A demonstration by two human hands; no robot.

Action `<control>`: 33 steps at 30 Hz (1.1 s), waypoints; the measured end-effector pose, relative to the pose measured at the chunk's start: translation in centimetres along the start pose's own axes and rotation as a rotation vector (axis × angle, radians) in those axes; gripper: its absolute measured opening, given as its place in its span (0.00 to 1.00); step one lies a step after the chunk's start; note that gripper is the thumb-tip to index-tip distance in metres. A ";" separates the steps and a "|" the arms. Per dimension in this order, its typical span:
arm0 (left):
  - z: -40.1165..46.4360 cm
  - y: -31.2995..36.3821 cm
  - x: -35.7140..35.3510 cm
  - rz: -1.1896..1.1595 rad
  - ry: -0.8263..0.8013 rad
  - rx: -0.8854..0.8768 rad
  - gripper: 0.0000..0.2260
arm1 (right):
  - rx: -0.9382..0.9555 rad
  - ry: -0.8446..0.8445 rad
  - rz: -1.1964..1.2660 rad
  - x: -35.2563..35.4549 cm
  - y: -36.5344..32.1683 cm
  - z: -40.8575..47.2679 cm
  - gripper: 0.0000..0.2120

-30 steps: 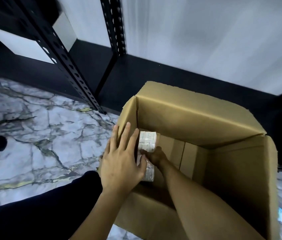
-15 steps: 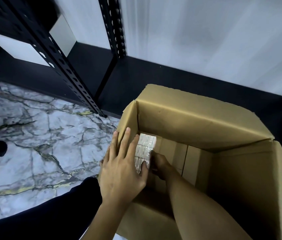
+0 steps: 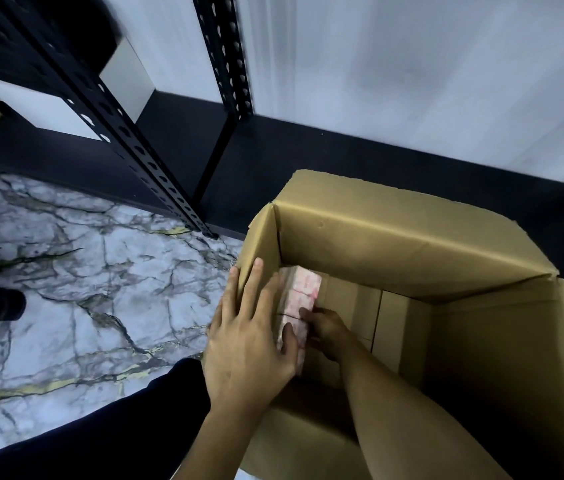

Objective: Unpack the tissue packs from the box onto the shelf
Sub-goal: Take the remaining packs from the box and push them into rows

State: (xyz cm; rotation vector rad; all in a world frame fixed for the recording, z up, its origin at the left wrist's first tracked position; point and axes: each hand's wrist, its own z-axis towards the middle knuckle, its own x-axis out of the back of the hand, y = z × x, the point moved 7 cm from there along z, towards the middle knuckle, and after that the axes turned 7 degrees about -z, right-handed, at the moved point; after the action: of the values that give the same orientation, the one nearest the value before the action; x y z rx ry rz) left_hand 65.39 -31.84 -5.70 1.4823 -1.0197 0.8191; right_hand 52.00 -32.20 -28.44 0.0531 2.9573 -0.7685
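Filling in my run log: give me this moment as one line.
stage: lifting packs | left hand: on tissue packs | right hand: gripping packs inside box | shelf: no packs seen

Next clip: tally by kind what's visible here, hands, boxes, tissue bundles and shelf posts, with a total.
Hands: 2, left hand and right hand
Open cardboard box: 1
Tissue pack bundle: 1
Black shelf posts: 2, front post, rear post
Total: 6
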 end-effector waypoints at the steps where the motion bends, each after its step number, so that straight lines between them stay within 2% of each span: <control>1: 0.0 -0.1 -0.1 -0.003 -0.005 0.004 0.30 | -0.004 0.007 -0.013 0.0 -0.1 0.1 0.08; 4: 0.0 -0.2 -0.2 -0.006 -0.017 0.004 0.29 | 0.016 0.020 -0.066 -0.2 -0.3 0.5 0.09; 7: -0.1 -0.2 -0.1 -0.020 -0.010 0.003 0.28 | 0.023 0.054 -0.103 -0.2 -0.3 0.4 0.04; 11: 0.0 -0.3 -0.2 -0.035 0.009 0.004 0.27 | 0.000 0.018 -0.084 -1.1 -0.5 0.8 0.15; 13: 0.1 -0.3 -0.2 -0.046 0.021 0.001 0.27 | -0.014 0.054 -0.111 -1.0 -0.6 1.3 0.19; 19: 0.1 -0.4 -0.3 -0.033 0.040 0.009 0.27 | 0.051 0.160 -0.251 0.2 -1.8 1.2 0.12; 26: -0.3 -0.5 0.2 -0.048 0.080 -0.023 0.27 | 0.167 0.113 -0.228 3.0 -4.9 -4.6 0.11; 30: -0.6 -0.6 0.7 -0.094 0.126 -0.058 0.26 | 0.257 0.070 -0.339 5.3 -7.5 -10.8 0.09; 33: -1.0 -0.9 1.0 -0.158 0.111 -0.079 0.26 | 0.341 0.038 -0.419 7.0 -10.1 -16.6 0.10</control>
State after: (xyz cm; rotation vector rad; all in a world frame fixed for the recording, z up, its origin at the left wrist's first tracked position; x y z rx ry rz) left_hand 66.61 -30.98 -4.96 1.4147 -0.8317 0.7315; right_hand 43.22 -32.91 -9.77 -0.5492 2.8657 -1.3255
